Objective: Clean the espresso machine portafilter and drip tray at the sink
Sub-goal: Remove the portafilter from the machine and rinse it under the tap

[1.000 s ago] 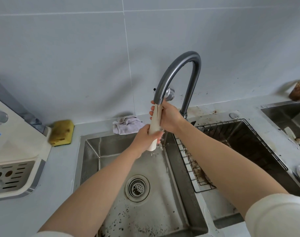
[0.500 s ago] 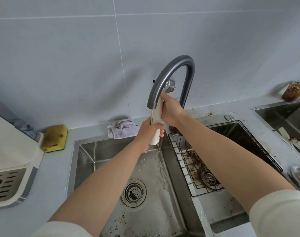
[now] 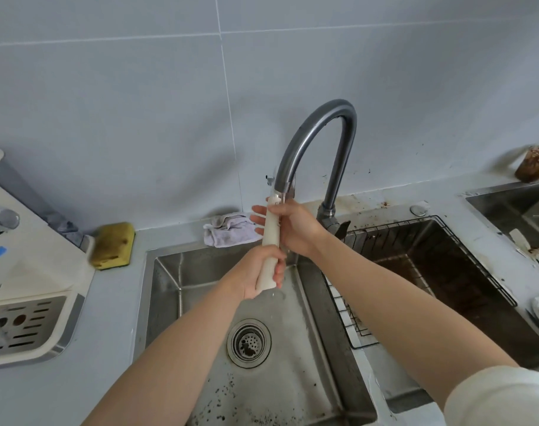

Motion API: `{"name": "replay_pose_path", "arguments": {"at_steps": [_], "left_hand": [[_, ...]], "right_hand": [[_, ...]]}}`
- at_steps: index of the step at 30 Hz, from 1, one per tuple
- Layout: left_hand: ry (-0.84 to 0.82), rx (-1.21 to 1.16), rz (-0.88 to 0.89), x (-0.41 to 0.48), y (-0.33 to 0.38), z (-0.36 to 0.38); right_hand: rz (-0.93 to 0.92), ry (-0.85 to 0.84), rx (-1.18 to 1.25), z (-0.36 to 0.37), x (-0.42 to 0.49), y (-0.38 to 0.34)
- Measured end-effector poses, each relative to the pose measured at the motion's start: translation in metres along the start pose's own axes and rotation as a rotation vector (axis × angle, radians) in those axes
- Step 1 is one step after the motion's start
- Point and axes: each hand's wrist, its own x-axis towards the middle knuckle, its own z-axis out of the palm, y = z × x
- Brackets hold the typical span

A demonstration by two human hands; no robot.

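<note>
Both hands on the cream handle point(image 3: 269, 241), upright under the tap point(image 3: 315, 142): left hand point(image 3: 259, 273) wrapped around its lower end, right hand point(image 3: 292, 229) clasping the top. Sink point(image 3: 176, 272) below; drip tray point(image 3: 22, 327) sits at nine o'clock, sponge point(image 3: 113, 245) at ten.

no legible text, no labels, no brands, no numbers on anything in view

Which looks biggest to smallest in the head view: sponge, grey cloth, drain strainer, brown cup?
1. Grey cloth and drain strainer: about alike, and the strainer sits nearer the camera, so unranked.
2. Yellow sponge: slightly smaller.
3. Brown cup: smallest, though farthest away and at the frame edge.
</note>
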Motion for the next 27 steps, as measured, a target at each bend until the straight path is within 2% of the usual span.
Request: {"name": "replay_pose_path", "arguments": {"at_steps": [5, 11, 15, 20, 27], "left_hand": [[-0.030, 0.010, -0.046, -0.010, -0.011, -0.003], [0.139, 0.139, 0.090, -0.006, -0.008, 0.002], [0.175, 0.266, 0.128, -0.005, 0.001, 0.008], [0.204, 0.255, 0.132, 0.000, 0.003, 0.012], [0.207, 0.287, 0.104, 0.002, -0.001, 0.004]], "right_hand": [[0.002, 0.099, -0.058, 0.000, -0.005, 0.013], [-0.061, 0.257, -0.206, -0.001, -0.007, 0.005], [-0.126, 0.386, -0.400, -0.002, -0.003, -0.007], [-0.151, 0.399, -0.512, 0.002, 0.004, -0.015], [-0.138, 0.376, -0.476, -0.001, 0.006, -0.010]]}}
